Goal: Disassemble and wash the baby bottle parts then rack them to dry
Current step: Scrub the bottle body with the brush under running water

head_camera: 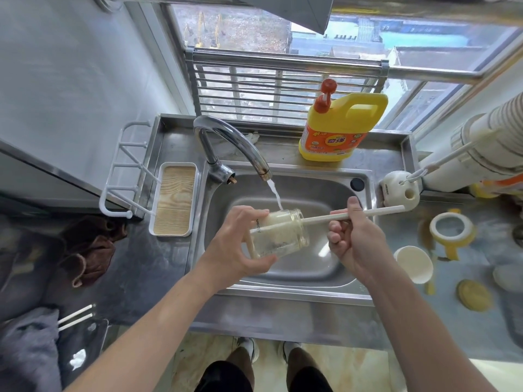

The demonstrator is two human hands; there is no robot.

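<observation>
My left hand (pixel 236 241) grips a clear glass baby bottle (pixel 280 234) on its side over the steel sink (pixel 288 273), mouth facing right. My right hand (pixel 352 236) holds the white handle of a bottle brush (pixel 376 213); the brush head is inside the bottle amid foam. Water runs from the curved tap (pixel 232 142) onto the bottle's upper side. On the counter to the right lie a yellow-and-white bottle collar with handles (pixel 452 230), a white cap (pixel 414 264) and a yellow disc (pixel 474 295).
A yellow dish-soap jug (pixel 343 125) with a red pump stands behind the sink. A white drying rack with pegs and a wood-lined tray (pixel 175 202) sits left of the sink. A brown cloth (pixel 90 250) lies further left. A white brush holder (pixel 402 190) stands at the sink's right corner.
</observation>
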